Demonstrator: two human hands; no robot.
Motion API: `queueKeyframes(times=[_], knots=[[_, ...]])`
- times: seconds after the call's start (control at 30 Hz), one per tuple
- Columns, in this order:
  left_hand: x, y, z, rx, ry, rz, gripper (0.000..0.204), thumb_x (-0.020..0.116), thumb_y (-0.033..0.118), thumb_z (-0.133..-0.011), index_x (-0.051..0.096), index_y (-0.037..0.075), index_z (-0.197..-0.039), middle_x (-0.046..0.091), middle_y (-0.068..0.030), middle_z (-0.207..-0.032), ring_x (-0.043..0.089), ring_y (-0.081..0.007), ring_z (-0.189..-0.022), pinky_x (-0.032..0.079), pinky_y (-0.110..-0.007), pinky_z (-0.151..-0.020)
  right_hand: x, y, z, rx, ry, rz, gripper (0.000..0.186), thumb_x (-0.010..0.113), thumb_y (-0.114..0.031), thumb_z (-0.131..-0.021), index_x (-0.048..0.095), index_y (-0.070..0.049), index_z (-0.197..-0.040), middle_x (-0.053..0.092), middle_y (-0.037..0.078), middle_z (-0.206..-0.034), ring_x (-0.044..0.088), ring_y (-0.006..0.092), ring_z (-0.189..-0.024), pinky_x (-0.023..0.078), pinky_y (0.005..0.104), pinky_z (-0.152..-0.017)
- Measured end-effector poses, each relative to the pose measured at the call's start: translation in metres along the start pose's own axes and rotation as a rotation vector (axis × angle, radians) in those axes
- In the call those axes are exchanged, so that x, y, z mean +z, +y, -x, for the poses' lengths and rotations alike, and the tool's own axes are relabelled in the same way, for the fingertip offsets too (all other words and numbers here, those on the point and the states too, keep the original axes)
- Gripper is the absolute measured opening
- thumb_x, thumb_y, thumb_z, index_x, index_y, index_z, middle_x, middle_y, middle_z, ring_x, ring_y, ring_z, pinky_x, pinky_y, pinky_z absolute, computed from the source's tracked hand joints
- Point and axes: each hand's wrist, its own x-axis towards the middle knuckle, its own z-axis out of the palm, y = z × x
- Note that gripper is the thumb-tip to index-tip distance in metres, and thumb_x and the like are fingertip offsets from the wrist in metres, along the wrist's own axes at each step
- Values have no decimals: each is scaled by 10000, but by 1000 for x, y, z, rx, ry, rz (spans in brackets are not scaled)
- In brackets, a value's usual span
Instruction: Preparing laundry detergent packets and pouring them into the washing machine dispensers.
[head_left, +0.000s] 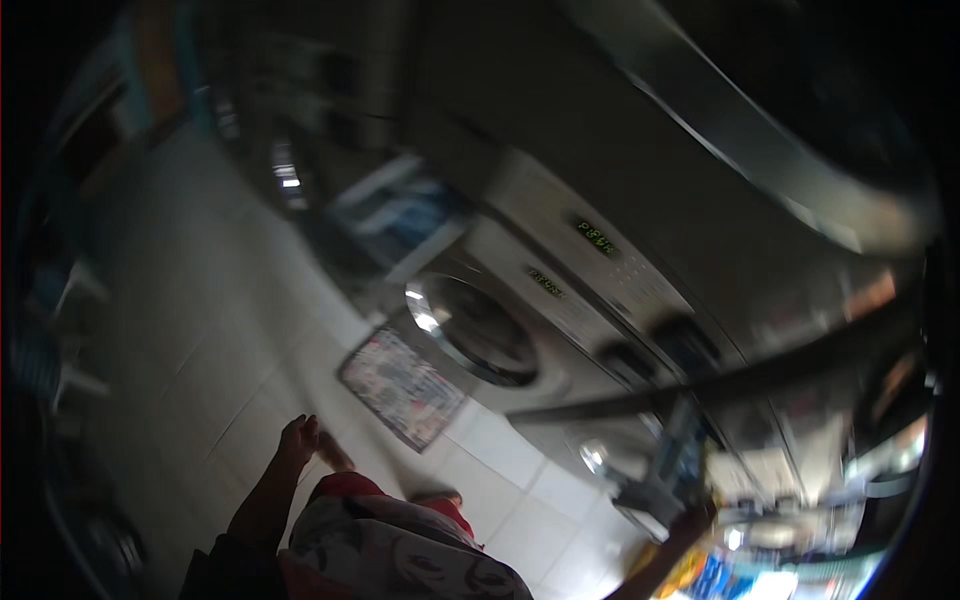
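Observation:
My left hand (300, 437) hangs over the tiled floor, beside my leg. Its fingers look loosely bent and a little apart, and I see nothing in them. On the far right, my right hand (694, 522) reaches out at the lower edge of a grey, boxy object (675, 465). Blur and shadow hide its fingers, so whether it grips or only touches that object does not show. A front-loading washing machine with a round, chrome-rimmed door (472, 330) stands in front of me. Above it are pale control panels (595, 235) with lit green displays.
A patterned floor mat (405, 390) lies before the machines on the pale tiles (240, 330). A large round door rim (780, 180) curves at upper right. A dark bar-like edge (720, 385) crosses the right side. White chairs (80, 385) stand far left. Yellow and blue items (700, 575) lie lower right.

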Motion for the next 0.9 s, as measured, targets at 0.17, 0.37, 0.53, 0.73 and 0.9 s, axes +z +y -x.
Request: queueKeyframes(times=[0.17, 0.37, 0.53, 0.73, 0.9], knots=[[-120, 78, 28, 154, 234, 242, 116, 471, 203, -822, 516, 119, -889, 613, 5, -808, 564, -94, -701, 410, -252, -569, 139, -207, 98, 455, -273, -1301, 323, 438, -291, -849, 461, -51, -1064, 508, 105, -763, 370, 150, -490, 358, 272, -426], [-138, 161, 5, 112, 196, 533, 98, 485, 190, -813, 506, 145, -897, 596, -9, -913, 553, -118, -733, 414, -276, -585, 334, -374, 192, 471, -844, -1613, 150, 460, -157, -832, 468, -9, -813, 408, 50, -648, 305, 124, -489, 313, 249, -444], [-86, 275, -25, 146, 100, 622, 155, 416, 189, -867, 495, 111, -974, 588, -3, -906, 562, -126, -777, 436, -272, -641, 462, -477, 299, 772, -1389, -1527, 140, 510, -132, -804, 474, -24, -885, 381, 17, -646, 297, 109, -516, 286, 249, -448], [-185, 392, -30, 508, 409, 186, 303, 418, 225, -836, 411, 109, -1116, 550, -70, -1052, 499, -180, -990, 384, -369, -809, 653, -555, 444, 1127, -1848, -1435, 251, 450, -167, -820, 443, -27, -1028, 421, 70, -714, 372, 139, -541, 331, 252, -431], [-350, 374, -11, 364, 1140, 259, 279, 435, 242, -800, 437, 173, -1070, 574, -6, -818, 526, -124, -729, 360, -361, -633, 800, -636, 573, 1314, -2071, -1144, 194, 434, -173, -832, 463, -49, -978, 399, 43, -703, 351, 124, -567, 318, 239, -452]])
